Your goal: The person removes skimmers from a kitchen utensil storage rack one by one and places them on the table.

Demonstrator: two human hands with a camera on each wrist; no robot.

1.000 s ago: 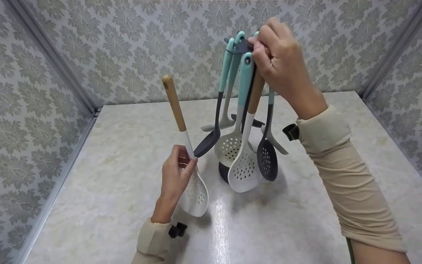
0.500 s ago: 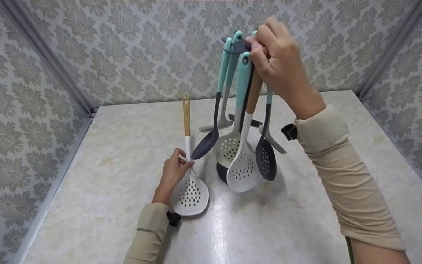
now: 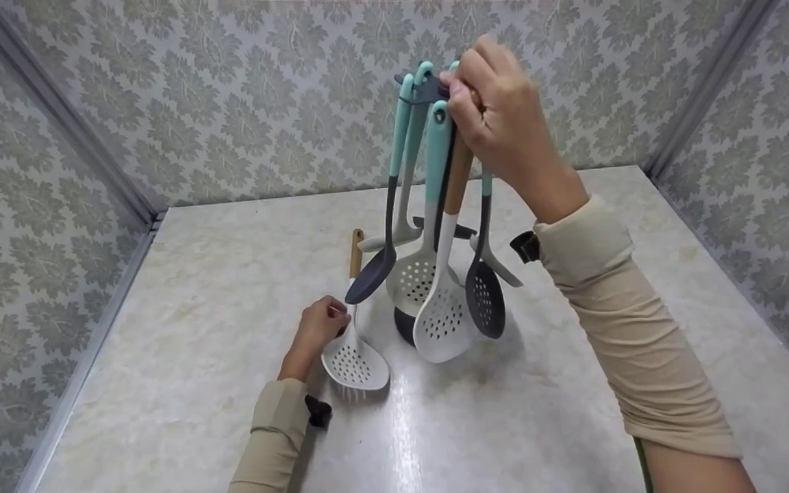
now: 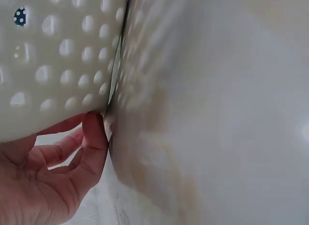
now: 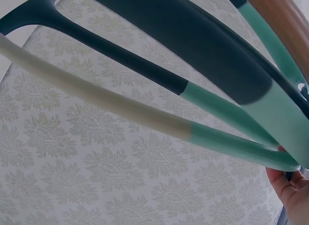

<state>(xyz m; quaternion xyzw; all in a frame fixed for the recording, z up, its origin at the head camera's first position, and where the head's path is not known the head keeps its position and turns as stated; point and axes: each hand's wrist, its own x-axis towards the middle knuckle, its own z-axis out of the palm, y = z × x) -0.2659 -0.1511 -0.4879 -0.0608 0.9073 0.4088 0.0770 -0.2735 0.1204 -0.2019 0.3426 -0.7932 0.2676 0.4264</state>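
Note:
A white skimmer [image 3: 353,363] with a wooden handle is low over the table, its perforated head towards me and its handle pointing away. My left hand [image 3: 316,329] pinches it at the neck. In the left wrist view the thumb and a finger meet at the edge of the perforated head [image 4: 58,56]. My right hand [image 3: 501,113] grips the top of a dark utensil rack [image 3: 427,89]; its fingers hide much of the rack. Mint-handled utensils and a second wooden-handled white skimmer [image 3: 444,315] hang below it.
A dark spoon [image 3: 372,275] hangs close to the left hand, over the held skimmer's handle. Hanging at the right is a dark slotted spoon [image 3: 485,301]. The marbled white table [image 3: 230,287] meets patterned walls [image 3: 257,103] at the back and sides.
The left hand has lowered the skimmer, tipping its handle from upright to away from me. The right hand still grips the rack, and the head view has shifted slightly.

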